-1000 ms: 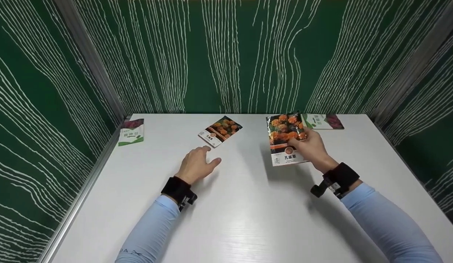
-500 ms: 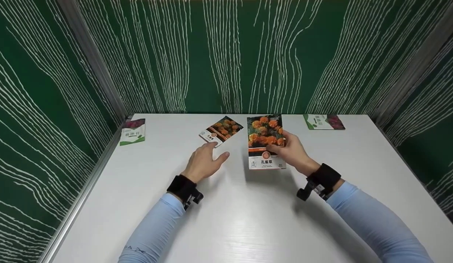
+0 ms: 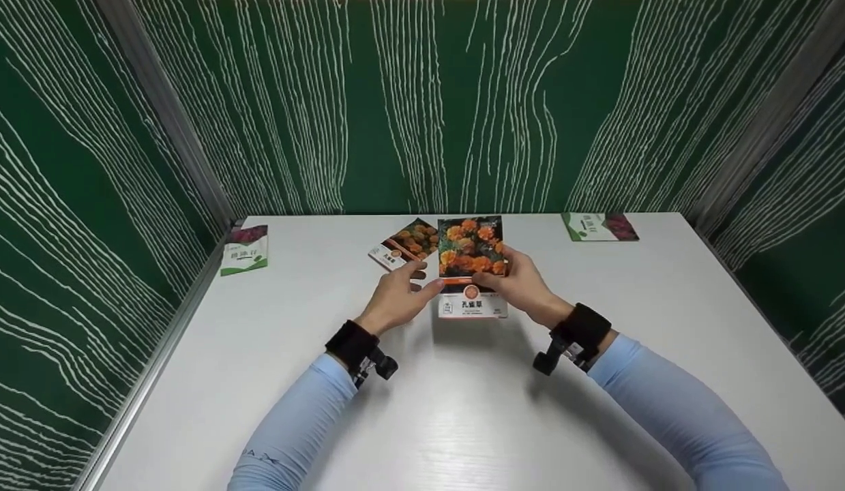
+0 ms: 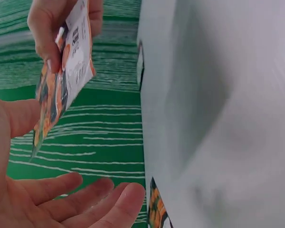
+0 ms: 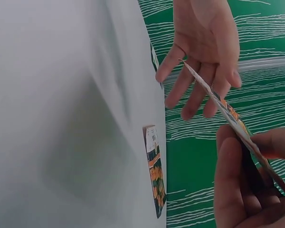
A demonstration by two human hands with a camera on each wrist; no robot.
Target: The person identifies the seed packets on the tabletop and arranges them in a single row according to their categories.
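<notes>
My right hand (image 3: 529,285) pinches a seed packet (image 3: 470,247) with orange flowers by its right edge, thumb on the front, fingers behind. The packet is held up above the table; its shadow falls below it. At its left edge is my left hand (image 3: 397,294), its thumb tip right at the packet, the other fingers spread. In the left wrist view those fingers (image 4: 92,202) stand apart from the packet (image 4: 78,54). A second orange-flower seed packet (image 3: 393,254) lies behind the left hand, partly covered by it and by the held packet.
A green-and-white packet (image 3: 245,251) with a purple picture lies at the table's far left corner. Another such packet (image 3: 599,227) lies at the back right. The white table (image 3: 449,423) meets green walls (image 3: 395,109) with white wavy lines at the back and sides.
My right hand has carried the held packet left, away from the back right packet to the middle. My left hand has moved right to meet its edge.
</notes>
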